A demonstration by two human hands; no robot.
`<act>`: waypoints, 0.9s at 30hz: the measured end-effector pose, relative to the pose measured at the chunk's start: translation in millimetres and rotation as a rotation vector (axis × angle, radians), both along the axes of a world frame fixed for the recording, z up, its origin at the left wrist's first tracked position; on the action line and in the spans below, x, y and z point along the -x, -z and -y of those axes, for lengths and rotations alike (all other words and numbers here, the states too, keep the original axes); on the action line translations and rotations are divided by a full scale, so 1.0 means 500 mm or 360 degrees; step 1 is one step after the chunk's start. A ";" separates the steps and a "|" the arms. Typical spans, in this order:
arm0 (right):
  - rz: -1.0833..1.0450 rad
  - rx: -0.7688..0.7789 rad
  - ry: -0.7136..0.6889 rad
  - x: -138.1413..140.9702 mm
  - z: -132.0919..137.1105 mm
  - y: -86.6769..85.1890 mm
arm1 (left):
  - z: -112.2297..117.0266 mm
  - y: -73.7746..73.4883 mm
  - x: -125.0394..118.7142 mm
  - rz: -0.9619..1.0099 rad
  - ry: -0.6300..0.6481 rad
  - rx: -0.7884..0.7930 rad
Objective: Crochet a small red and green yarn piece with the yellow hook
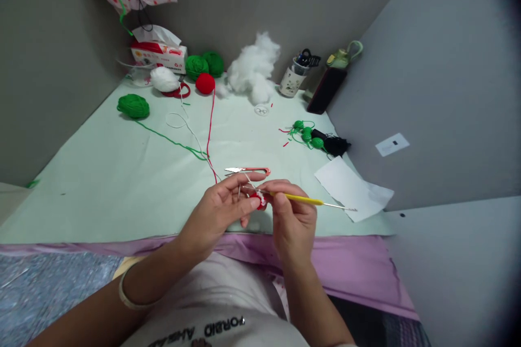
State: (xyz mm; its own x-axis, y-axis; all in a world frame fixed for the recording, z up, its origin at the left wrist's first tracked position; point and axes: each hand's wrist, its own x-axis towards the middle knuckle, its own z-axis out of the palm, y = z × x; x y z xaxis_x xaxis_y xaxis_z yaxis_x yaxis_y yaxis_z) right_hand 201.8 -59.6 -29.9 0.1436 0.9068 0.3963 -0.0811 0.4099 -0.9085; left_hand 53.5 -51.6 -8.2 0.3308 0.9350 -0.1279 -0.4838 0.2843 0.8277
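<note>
Dark capitals resembling "FORBID" (223, 327) can be read on the white shirt (220, 292); the word beside is unclear. The tissue box's (160, 58) small print cannot be made out.

Hook (303, 199): yellow handle, metal ends, slightly slanted, left end at piece (261, 200). Piece: small, red-and-white, near front edge of table (101, 189).

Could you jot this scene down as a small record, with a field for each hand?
Left fingers: pinching a small red-and-white piece
Right fingers: gripping a yellow-handled hook
Just beyond both: orange-handled snips
Back of table: red yarn ball, white stuffing, patterned cup
Right side of table: white paper
</note>
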 end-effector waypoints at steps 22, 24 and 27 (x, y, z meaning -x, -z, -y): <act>-0.0088 0.0030 -0.0233 -0.025 0.004 -0.021 | 0.002 0.000 0.025 -0.0192 0.0038 -0.0060; -0.0105 0.0022 -0.0246 -0.026 0.004 -0.021 | 0.003 0.000 0.025 -0.0198 0.0031 -0.0069; -0.0122 -0.0012 -0.0272 -0.026 0.004 -0.020 | 0.003 0.001 0.024 -0.0215 0.0018 -0.0114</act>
